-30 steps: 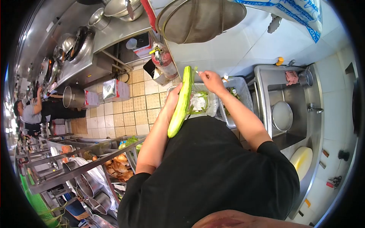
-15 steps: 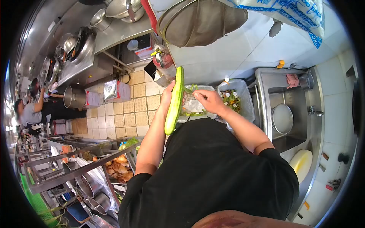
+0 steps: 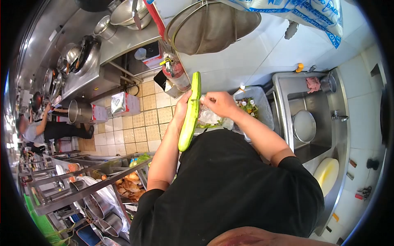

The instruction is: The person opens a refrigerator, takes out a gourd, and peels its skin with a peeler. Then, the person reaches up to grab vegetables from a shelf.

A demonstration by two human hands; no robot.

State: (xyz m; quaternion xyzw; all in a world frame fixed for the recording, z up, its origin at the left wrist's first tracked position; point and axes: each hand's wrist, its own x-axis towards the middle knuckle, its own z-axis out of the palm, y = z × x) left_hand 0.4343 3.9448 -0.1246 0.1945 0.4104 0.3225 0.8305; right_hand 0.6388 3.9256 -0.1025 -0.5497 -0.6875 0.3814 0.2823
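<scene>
My left hand [image 3: 182,107] is wrapped round a long pale-green cucumber [image 3: 190,125], which stands out at a steep angle above the bin. Darker green marks run along its skin near the middle. Close to the cucumber's right side, my right hand [image 3: 219,104] has its fingers curled and pinched together; what they hold is hidden. Below the hands, a bin with a pale liner [image 3: 208,117] has green peel strips at its edge.
To the right are a bin of vegetable scraps [image 3: 247,108] and a metal sink [image 3: 287,135] with a round pan [image 3: 304,126]. A fire extinguisher [image 3: 176,74] stands ahead left. A metal rack [image 3: 82,188] is at left; another person [image 3: 45,127] stands farther off.
My right hand has shifted slightly up and left, closer to the cucumber. A green strip seen between hand and cucumber no longer shows. The cucumber's lower end sits slightly lower.
</scene>
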